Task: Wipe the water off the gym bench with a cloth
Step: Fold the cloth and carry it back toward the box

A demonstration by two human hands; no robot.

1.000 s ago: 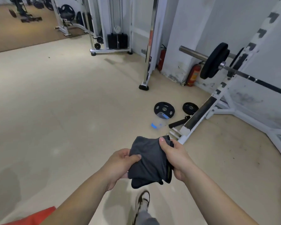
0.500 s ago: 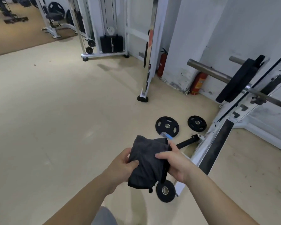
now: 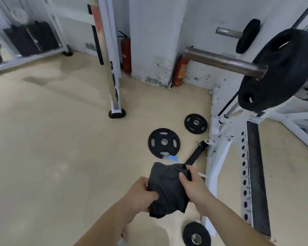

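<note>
A dark grey cloth (image 3: 167,189) hangs bunched in front of me, low in the centre of the head view. My left hand (image 3: 140,196) grips its left edge and my right hand (image 3: 194,187) pinches its right side, thumb on top. Both hands are held over the tan floor, just left of a white rack. No bench pad shows in this view.
A white squat rack (image 3: 219,167) with a loaded barbell (image 3: 277,68) rises at right. Weight plates (image 3: 164,142) lie on the floor ahead, another (image 3: 196,235) near my feet. A chrome post (image 3: 114,96) stands centre-left, two red extinguishers (image 3: 180,71) by the wall.
I have walked closer to the rack; the barbell and plates loom larger and nearer. Both hands keep hold of the cloth, which stays bunched between them.
</note>
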